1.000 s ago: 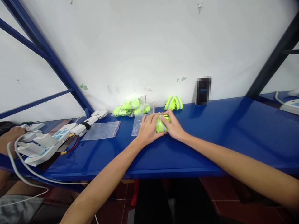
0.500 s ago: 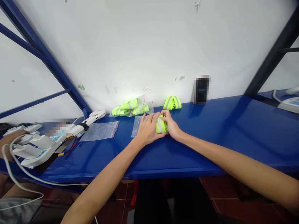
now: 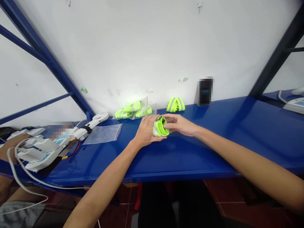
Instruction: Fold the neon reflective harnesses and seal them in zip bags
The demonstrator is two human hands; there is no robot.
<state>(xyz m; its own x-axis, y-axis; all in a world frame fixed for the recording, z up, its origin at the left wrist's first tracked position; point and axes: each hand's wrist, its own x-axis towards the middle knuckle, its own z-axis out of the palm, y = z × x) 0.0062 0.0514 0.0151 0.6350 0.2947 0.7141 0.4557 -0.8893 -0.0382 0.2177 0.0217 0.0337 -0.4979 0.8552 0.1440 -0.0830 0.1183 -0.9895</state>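
Note:
A rolled neon-yellow reflective strap [image 3: 161,127] with silver stripes is between my two hands above the blue table, its coiled end turned toward the right. My left hand [image 3: 147,130] wraps round it from the left, thumb below. From the right, my right hand [image 3: 177,123] grips the coiled end with thumb and fingertips. Something pale and shiny lies along the roll's left side; I cannot tell whether it is clear plastic or a silver stripe. Just behind my hands stands another folded reflective strap [image 3: 175,104].
Bagged reflective straps [image 3: 131,110] lie against the wall. A clear zip bag [image 3: 103,133] lies flat at left, beside a white handheld fan [image 3: 101,117] and white devices [image 3: 42,153] with cables. A dark phone-like object [image 3: 205,91] leans on the wall. Another person's hand [image 3: 14,144] is far left.
The strap roll has turned so its coiled end shows. My right hand has shifted slightly right and opened its grip. The clear bag seen beside my left hand no longer shows on the table.

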